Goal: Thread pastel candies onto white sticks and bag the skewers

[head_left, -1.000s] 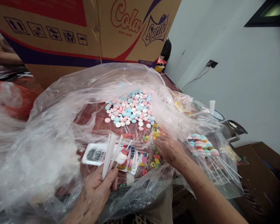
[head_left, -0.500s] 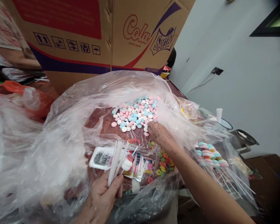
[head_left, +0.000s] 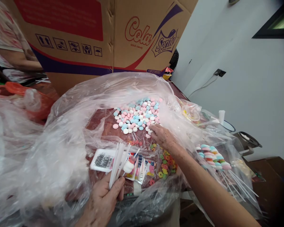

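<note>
My left hand (head_left: 104, 201) is closed around a bundle of white sticks (head_left: 117, 164); one stick carries a white candy (head_left: 128, 166). My right hand (head_left: 162, 135) reaches to the near edge of a heap of pink, blue and white round candies (head_left: 137, 115), fingertips pinching a white one. Small colourful ring candies (head_left: 165, 165) lie just below the right wrist. A stack of printed packets with a barcode label (head_left: 104, 160) lies between the hands. Everything rests on an opened clear plastic bag (head_left: 61, 138).
A large cardboard box marked Cola and Sprite (head_left: 104, 37) stands behind the bag. Finished candy sticks (head_left: 213, 156) lie in plastic at the right. Another person's arm (head_left: 16, 63) shows at far left. A white wall with a socket (head_left: 219, 73) is to the right.
My right hand moved up from the ring candies to the edge of the round candy heap and pinched a candy. The view shifted slightly. My left hand kept holding the sticks.
</note>
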